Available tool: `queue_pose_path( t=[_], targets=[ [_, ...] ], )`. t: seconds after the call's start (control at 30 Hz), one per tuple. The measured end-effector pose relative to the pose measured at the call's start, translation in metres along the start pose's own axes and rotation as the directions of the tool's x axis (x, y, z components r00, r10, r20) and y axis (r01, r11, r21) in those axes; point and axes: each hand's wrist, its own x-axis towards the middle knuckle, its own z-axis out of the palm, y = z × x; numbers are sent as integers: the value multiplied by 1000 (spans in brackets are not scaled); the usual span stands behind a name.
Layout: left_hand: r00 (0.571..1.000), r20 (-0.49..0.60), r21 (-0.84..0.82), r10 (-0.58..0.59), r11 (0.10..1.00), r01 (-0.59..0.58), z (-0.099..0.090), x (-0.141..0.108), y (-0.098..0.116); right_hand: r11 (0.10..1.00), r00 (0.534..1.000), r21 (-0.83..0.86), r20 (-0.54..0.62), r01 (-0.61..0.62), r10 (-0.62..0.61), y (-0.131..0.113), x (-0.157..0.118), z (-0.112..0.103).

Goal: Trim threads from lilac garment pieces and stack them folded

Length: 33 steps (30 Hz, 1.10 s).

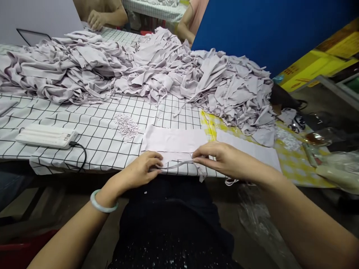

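As the black-and-white checked tablecloth (98,117) is bearing a long heap of pale lilac fabric pieces (165,63), we are working at its near edge, where a flat lilac panel (174,138) is lying just beyond our hands. A white power bank (46,136) is resting at left. Our right hand (223,158) and left hand (144,169) are pinching a narrow gray strip (178,163) between thumbs and fingers, stretching it along the panel's near side. Tiny clippings (126,126) are lying left of the panel.

Pale lilac fabric piece (175,139), white tablecloth (101,121) with black grid, yellow checked cloth (297,166)
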Motion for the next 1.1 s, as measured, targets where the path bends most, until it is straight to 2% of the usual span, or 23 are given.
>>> queue_pose_path(
  t=[0.07,0.13,0.17,0.23,0.27,0.3,0.33,0.37,0.4,0.47,0.5,0.57,0.63,0.7,0.77,0.87,0.93,1.0,1.03,1.1],
  targets=[
    [997,-67,-90,-38,995,32,3,15,16,997,996,-7,45,71,-70,-5,16,-5],
    [989,-77,-254,-130,961,106,7,31,30,993,993,0,33,116,-116,-10,27,-2],
    [981,-59,-341,-187,927,157,10,38,35,993,993,10,-18,117,-117,-11,29,1],
    [957,-38,-476,-286,847,234,14,45,39,996,974,66,-225,56,-40,-10,28,12],
    [945,-57,-516,-322,820,249,17,46,39,991,939,135,-341,-3,50,-8,24,19],
    [934,-94,-535,-345,809,245,18,46,38,967,897,247,-409,-66,166,-5,21,28],
    [927,-135,-537,-351,811,230,20,44,36,910,869,397,-402,-119,288,-3,17,38],
    [924,-172,-525,-343,825,208,23,41,35,809,864,566,-319,-157,390,-1,14,49],
    [925,-205,-499,-321,847,183,25,38,34,667,875,723,-192,-180,444,-1,12,59],
    [938,-255,-419,-233,901,110,31,32,33,360,911,917,8,-172,413,-2,14,77],
    [945,-276,-372,-176,926,64,34,30,33,248,921,959,33,-139,387,-3,18,83],
    [946,-314,-284,-74,959,-19,40,26,33,139,923,988,8,-66,385,-5,26,88],
    [942,-335,-231,-35,972,-46,45,22,33,111,915,993,-8,-40,404,-6,33,86],
    [941,-333,-229,-64,973,-15,46,19,34,107,916,993,-6,-40,401,-7,35,81],
    [925,-346,-272,-156,960,60,40,18,35,128,926,991,-21,-29,376,-9,32,77],
    [869,-348,-434,-352,882,184,21,20,38,194,955,980,-17,-43,297,-16,23,76],
    [884,-193,-577,-426,778,249,8,25,40,234,975,967,55,-106,217,-21,19,79],
    [908,37,-694,-418,642,324,0,28,42,262,978,950,127,-168,166,-24,17,85],
    [907,110,-734,-407,582,350,-2,29,43,269,975,945,145,-187,167,-25,17,88],
    [903,125,-777,-410,526,346,-1,29,44,275,970,940,156,-203,186,-26,17,94]
  ],
)
